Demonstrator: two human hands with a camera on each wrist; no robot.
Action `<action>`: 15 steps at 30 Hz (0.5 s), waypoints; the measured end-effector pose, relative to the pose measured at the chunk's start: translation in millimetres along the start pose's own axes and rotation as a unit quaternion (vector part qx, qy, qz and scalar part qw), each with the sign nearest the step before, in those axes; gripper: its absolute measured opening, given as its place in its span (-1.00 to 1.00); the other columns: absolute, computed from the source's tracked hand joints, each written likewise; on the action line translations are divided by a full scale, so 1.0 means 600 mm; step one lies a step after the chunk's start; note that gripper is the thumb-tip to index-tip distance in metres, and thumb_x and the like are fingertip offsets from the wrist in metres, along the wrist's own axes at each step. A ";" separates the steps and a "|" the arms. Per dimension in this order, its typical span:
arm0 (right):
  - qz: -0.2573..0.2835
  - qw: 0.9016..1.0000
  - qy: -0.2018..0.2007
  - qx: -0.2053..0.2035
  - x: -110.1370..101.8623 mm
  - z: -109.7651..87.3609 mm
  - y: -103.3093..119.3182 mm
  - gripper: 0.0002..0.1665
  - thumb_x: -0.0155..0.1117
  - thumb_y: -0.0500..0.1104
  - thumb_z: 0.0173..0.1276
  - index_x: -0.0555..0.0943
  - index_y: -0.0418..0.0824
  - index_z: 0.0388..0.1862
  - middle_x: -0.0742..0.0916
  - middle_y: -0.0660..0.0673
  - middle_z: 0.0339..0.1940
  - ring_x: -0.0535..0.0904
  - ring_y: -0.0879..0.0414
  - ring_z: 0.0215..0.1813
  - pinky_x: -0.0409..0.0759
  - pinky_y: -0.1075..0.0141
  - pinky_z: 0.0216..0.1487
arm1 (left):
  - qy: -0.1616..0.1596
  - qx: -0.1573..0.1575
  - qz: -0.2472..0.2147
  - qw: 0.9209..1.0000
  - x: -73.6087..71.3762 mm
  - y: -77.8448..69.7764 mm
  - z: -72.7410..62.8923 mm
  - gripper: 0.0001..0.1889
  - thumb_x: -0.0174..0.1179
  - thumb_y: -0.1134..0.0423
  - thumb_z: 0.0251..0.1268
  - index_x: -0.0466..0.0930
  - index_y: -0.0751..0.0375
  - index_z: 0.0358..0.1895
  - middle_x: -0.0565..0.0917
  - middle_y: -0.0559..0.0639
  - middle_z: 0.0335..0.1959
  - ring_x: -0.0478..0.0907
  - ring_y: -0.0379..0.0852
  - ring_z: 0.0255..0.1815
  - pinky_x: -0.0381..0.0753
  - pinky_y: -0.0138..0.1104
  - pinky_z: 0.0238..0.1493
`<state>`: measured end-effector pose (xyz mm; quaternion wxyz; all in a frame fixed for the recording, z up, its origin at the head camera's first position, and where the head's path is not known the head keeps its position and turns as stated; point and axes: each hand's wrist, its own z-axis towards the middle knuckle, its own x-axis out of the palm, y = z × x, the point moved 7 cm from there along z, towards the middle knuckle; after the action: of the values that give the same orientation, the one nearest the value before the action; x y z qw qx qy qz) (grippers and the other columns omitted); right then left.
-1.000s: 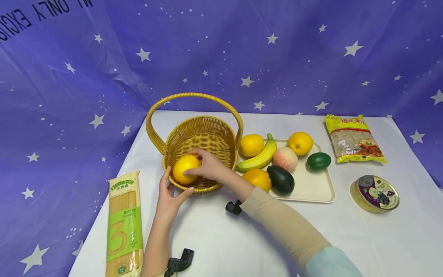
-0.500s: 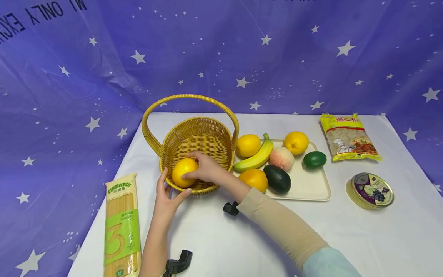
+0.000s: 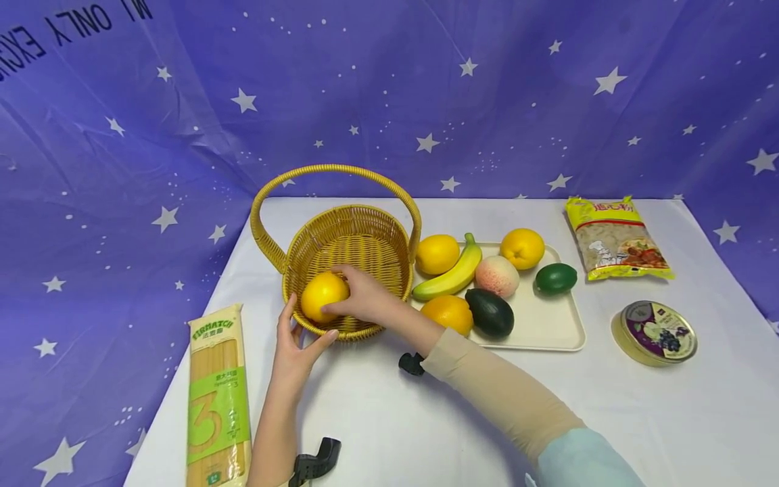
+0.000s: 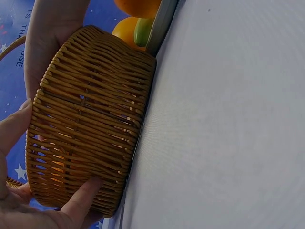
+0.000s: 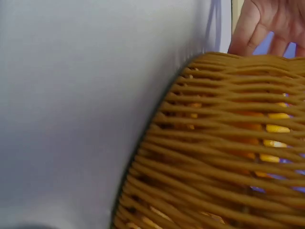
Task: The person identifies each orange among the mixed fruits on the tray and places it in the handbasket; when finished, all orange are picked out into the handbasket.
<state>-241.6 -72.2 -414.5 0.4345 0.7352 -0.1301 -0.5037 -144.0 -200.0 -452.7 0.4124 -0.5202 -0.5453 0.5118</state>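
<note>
A yellow-orange orange (image 3: 322, 294) sits at the near left inside the woven basket (image 3: 374, 256). My right hand (image 3: 365, 297) reaches over the near right rim and grips this fruit with thumb and fingers. Outside, at the basket's near left, my left hand (image 3: 295, 355) has its fingers spread and touches the wall. In the left wrist view that hand (image 4: 35, 212) has one fingertip at the rim and another finger against the weave. The right wrist view shows mostly the basket's side (image 5: 228, 143), with the orange partly visible through its gaps.
Right of the basket, a cream tray (image 3: 548, 331) bears a banana (image 3: 450, 277), a peach (image 3: 497, 276), a dark avocado (image 3: 490, 313), a green fruit (image 3: 556, 279) and several yellow-orange fruits. A spaghetti pack (image 3: 218, 399), a pasta bag (image 3: 619, 240) and a round tin (image 3: 654, 333) lie around.
The view shifts slightly. Both hands, the orange and the basket keep almost the same places relative to each other.
</note>
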 end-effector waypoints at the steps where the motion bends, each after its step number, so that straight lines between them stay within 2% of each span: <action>1: -0.011 1.000 -0.005 -0.006 -0.005 -0.002 0.002 -0.03 0.46 0.14 0.14 0.28 -0.15 0.45 0.51 -0.12 0.31 0.48 0.00 0.23 0.51 0.13 0.14 | 0.000 0.000 -0.001 1.000 0.001 0.000 0.000 0.04 0.37 0.25 0.19 -0.22 -0.24 0.55 -0.31 -0.09 0.54 -0.18 0.08 0.52 0.20 -0.05 0.37; 6: -0.049 0.998 -0.024 -0.029 -0.035 -0.020 0.012 -0.09 0.41 0.14 0.19 0.30 -0.13 0.45 0.45 -0.12 0.37 0.40 -0.02 0.32 0.43 0.08 0.24 | -0.005 0.000 0.003 1.000 0.000 0.000 0.001 0.06 0.38 0.25 0.17 -0.22 -0.25 0.55 -0.28 -0.07 0.55 -0.18 0.07 0.52 0.17 -0.06 0.39; 9: -0.052 0.998 -0.034 -0.033 -0.058 -0.037 0.019 -0.11 0.39 0.17 0.21 0.30 -0.08 0.45 0.46 -0.09 0.37 0.43 -0.03 0.29 0.47 0.07 0.20 | -0.006 -0.001 0.007 1.000 -0.001 -0.001 0.002 0.06 0.40 0.24 0.16 -0.22 -0.27 0.55 -0.29 -0.07 0.55 -0.19 0.09 0.53 0.12 -0.03 0.40; 15: -0.036 0.996 -0.068 -0.043 -0.109 -0.077 0.032 -0.13 0.39 0.20 0.18 0.33 0.03 0.44 0.49 0.00 0.33 0.54 0.07 0.05 0.56 0.19 0.01 | -0.003 -0.002 0.004 1.000 0.000 -0.002 0.001 0.07 0.39 0.26 0.16 -0.22 -0.24 0.56 -0.30 -0.07 0.55 -0.19 0.08 0.53 0.12 -0.03 0.40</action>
<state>-227.5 -18.8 -353.5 0.4374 0.6844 -0.1108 -0.5727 -144.6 -199.8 -451.5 0.4076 -0.5222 -0.5454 0.5136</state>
